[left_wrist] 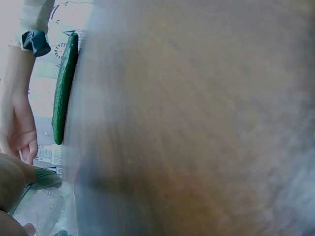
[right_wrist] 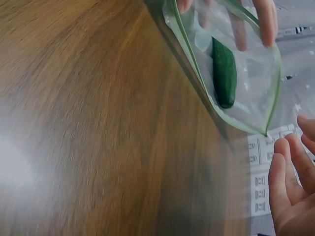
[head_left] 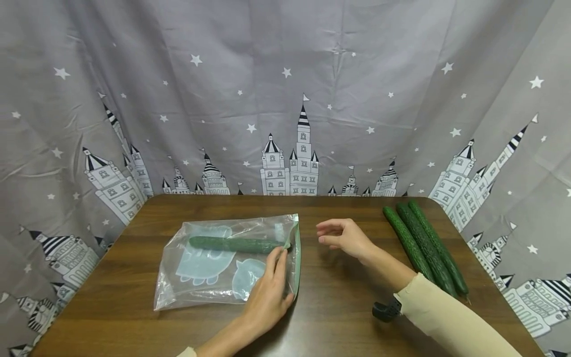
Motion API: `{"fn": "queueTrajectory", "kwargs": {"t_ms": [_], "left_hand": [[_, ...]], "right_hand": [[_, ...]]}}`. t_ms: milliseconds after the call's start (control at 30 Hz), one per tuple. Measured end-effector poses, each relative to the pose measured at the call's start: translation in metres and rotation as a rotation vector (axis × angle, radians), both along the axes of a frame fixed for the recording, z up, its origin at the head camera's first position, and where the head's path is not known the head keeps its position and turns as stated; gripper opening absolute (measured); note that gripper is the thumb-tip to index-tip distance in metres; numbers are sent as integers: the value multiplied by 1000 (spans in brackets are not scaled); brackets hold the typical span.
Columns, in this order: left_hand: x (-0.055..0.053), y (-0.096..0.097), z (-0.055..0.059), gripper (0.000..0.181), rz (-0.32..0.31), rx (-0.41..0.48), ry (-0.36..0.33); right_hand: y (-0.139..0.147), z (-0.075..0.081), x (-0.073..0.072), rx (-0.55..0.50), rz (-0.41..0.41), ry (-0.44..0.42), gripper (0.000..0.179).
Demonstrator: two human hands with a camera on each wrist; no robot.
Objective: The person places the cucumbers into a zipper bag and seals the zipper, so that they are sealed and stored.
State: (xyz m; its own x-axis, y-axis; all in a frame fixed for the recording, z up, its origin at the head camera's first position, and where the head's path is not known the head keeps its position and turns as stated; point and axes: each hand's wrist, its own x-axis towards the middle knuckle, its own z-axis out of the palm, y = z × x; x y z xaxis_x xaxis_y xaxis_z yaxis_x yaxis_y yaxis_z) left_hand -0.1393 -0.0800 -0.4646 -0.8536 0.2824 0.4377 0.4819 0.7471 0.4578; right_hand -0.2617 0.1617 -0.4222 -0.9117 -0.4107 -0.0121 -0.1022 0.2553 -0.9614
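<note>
A clear zip bag (head_left: pixel 205 292) with a green-edged mouth and pale blue printed shapes lies flat, its mouth facing right. Inside it is one cucumber (head_left: pixel 236 244), its near end close to the mouth, as the right wrist view also shows (right_wrist: pixel 224 73). My left hand (head_left: pixel 267 292) holds the bag at its mouth, fingers over the upper lip, which stands lifted from the lower one. To the right of the bag my right hand (head_left: pixel 345 238) hovers with fingers loosely bent and nothing in them. Three more cucumbers (head_left: pixel 426 248) lie side by side beyond the right forearm.
The brown wooden table (head_left: pixel 134 327) ends at a grey curtain (head_left: pixel 285 124) printed with castles and stars, which hangs behind it and at both sides. A black wrist device (head_left: pixel 386 310) sits on my right wrist by the cream sleeve (head_left: pixel 446 317).
</note>
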Motion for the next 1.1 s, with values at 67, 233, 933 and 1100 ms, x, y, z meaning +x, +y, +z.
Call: {"fn": "queueTrajectory", "kwargs": {"t_ms": [67,233,933,1100], "left_hand": [[-1,-1,1,106,-1,-2,-9],[-1,-3,3,104,-5,10,-41],[-1,-2,6,105,-15,115,-66],[-1,-2,8,109,8,159,-64]], "right_hand": [[6,3,1,7,3,16,36],[21,6,3,25,-7,51,37],[93,17,19,143,-93,134,40],[111,18,25,172,-115,122,43]]}}
